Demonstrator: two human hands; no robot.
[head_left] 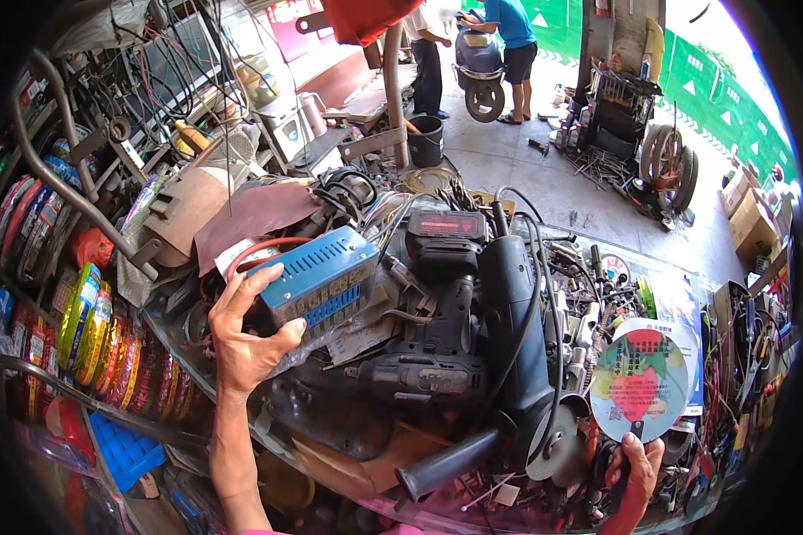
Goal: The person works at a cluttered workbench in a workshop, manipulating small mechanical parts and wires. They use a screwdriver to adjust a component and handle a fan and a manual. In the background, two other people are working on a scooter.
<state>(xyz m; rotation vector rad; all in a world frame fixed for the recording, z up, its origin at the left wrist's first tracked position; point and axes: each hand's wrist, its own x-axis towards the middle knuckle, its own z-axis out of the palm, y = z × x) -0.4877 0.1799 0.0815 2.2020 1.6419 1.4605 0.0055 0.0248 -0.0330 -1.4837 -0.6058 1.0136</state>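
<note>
At the left of the workbench, my left hand [248, 348] grips one end of a blue metal box with vent slots [323, 266], thumb on the near side and fingers over the top edge. A red cable [263, 250] runs behind the box. My right hand [635, 474], at the lower right, is closed round the handle of a round hand fan [641, 382] with a printed face. Between the hands lie a black cordless drill [428, 357], a battery pack [446, 234] and a dark angle grinder [515, 330] with a side handle.
Loose sockets and metal parts [580, 343] crowd the bench right of the grinder. Wrapped tyres [107, 348] are stacked at the left beside a metal tube frame [80, 196]. A black bucket [426, 141] stands beyond the bench. Farther off, two people stand by a scooter [477, 62].
</note>
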